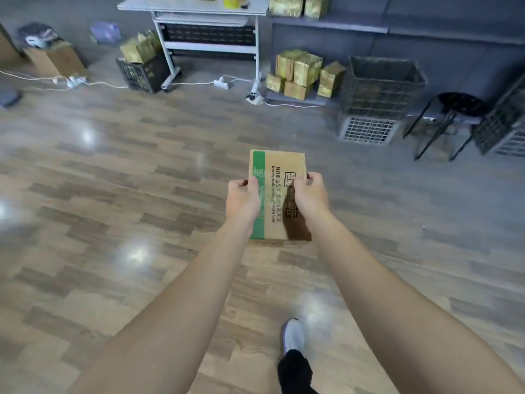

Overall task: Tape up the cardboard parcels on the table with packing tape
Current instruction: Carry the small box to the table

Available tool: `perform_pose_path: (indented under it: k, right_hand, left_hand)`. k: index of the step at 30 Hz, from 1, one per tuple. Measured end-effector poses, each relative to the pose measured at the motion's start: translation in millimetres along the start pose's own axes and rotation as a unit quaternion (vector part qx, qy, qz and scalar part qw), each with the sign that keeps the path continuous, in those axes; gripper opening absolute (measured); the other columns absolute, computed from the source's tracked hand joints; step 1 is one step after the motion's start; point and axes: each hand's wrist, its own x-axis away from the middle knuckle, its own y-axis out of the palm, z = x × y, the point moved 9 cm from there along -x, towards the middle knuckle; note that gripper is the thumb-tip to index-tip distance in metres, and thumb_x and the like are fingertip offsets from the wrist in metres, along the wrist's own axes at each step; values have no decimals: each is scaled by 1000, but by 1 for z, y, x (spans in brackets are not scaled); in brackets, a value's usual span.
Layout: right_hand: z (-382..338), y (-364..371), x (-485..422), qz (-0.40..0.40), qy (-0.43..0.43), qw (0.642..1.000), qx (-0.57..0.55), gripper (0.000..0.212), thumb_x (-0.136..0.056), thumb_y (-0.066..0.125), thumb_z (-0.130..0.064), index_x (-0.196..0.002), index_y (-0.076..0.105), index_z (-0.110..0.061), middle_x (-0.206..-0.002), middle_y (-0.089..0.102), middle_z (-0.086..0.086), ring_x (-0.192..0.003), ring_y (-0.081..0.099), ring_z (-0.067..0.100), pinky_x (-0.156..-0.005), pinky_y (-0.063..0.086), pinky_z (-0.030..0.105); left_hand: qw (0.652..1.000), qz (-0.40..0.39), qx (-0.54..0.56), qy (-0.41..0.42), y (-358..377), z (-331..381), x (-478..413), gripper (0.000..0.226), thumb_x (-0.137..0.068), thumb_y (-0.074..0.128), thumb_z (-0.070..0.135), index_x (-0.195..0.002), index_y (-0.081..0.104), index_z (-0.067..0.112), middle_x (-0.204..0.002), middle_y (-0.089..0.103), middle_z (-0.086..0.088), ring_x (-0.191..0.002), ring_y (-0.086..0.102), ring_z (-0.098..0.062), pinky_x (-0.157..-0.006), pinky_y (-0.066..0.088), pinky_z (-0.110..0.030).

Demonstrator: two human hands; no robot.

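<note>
At six o'clock, lowest in the view, a white shoe (294, 335) under a black trouser leg (295, 371) stands on the wood-patterned floor (142, 194). Two bare forearms reach in from five and seven o'clock toward the centre. There the left hand (243, 199) grips the left edge of a cardboard parcel (277, 163), with the thumb laid on top by its green stripe and the fingers hidden underneath. The right hand (311, 194) grips the right edge, with the thumb on the printed top and the fingers curled round the side. The parcel is held flat in the air above the floor, well apart from all the furniture.

Farther out, at two o'clock, a black stool (454, 109) stands near a dark wire basket (380, 83) that sits on a pale grey crate (368, 129). At one o'clock, a stack of yellowish wrapped parcels (304, 72) rests on a low ledge against the wall, just beside the basket. White power strips (221, 82) and cables trail along the floor at twelve o'clock. At eleven o'clock a black crate (142, 75) holds more such parcels, just beside a leg of the white table (193, 8), which stands farthest away at twelve o'clock. At ten o'clock a brown carton (54, 61) sits by the wall.
</note>
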Motion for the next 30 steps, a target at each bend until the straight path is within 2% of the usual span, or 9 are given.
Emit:
perform_pose_path:
  k: [3,5,7,10,15,19,22,28,30]
  right_hand:
    - [-39,6,-56,-18,-17,1000,-9,37,-104,41,-34,-136,44,-17,-131,57,4,-101,50,19,-84,35,28]
    - [-68,7,-89,-24,-21,999,-5,38,-104,41,-33,-138,43,-17,-133,56,4,-109,52,22,-86,36,29]
    - [-96,14,-120,-34,-30,999,-6,37,-103,42,-33,-137,43,-19,-130,58,3,-107,53,23,-90,39,32]
    - [-135,29,-162,-55,-39,998,-13,33,-102,43,-33,-132,45,-22,-119,59,1,-97,51,20,-89,41,32]
    - [-193,80,-230,-98,-50,994,-10,39,-101,43,-33,-139,42,-23,-118,55,0,-102,51,20,-85,38,30]
    - [-240,132,-291,-107,-62,992,7,42,-102,42,-36,-142,39,-25,-126,54,0,-102,48,19,-84,35,30]
    - [-285,174,-337,-106,-74,992,6,40,-103,41,-35,-141,39,-24,-116,51,-2,-99,46,18,-83,34,31]
    - [-370,250,-421,-97,-83,992,-4,39,-102,43,-36,-139,40,-24,-116,52,-3,-100,48,17,-84,36,32]
    - [-394,272,-448,-97,-84,992,-11,39,-102,44,-35,-139,40,-23,-118,52,-2,-100,48,17,-84,36,32]
  left_hand:
    - [1000,16,0,19,21,44,-45,30,-102,43,39,-123,46,18,-105,56,3,-80,53,-7,-59,38,-26]
    - [1000,23,6,20,32,73,-73,30,-102,43,39,-123,46,18,-108,56,2,-87,55,-12,-67,41,-29]
    - [999,24,28,17,41,97,-99,24,-102,44,38,-117,45,19,-110,58,-1,-94,58,-17,-75,48,-32]
    - [997,29,67,0,46,125,-139,22,-101,45,39,-113,43,21,-103,59,0,-89,62,-16,-74,54,-35]
    - [997,52,64,10,36,166,-234,37,-99,46,44,-118,51,12,-108,65,-3,-94,65,-20,-81,55,-38]
    - [995,49,82,7,27,197,-326,42,-98,47,43,-119,57,9,-106,69,-6,-90,69,-23,-69,58,-36]
    - [994,51,91,18,16,230,-395,38,-98,47,41,-117,55,10,-105,66,-4,-90,66,-21,-61,50,-29]
    - [993,43,108,20,-5,298,-512,39,-97,47,43,-122,51,13,-111,65,-5,-96,65,-24,-84,56,-43]
    - [993,44,104,24,-10,321,-547,38,-98,47,43,-122,49,13,-110,64,-5,-97,64,-23,-86,56,-44]
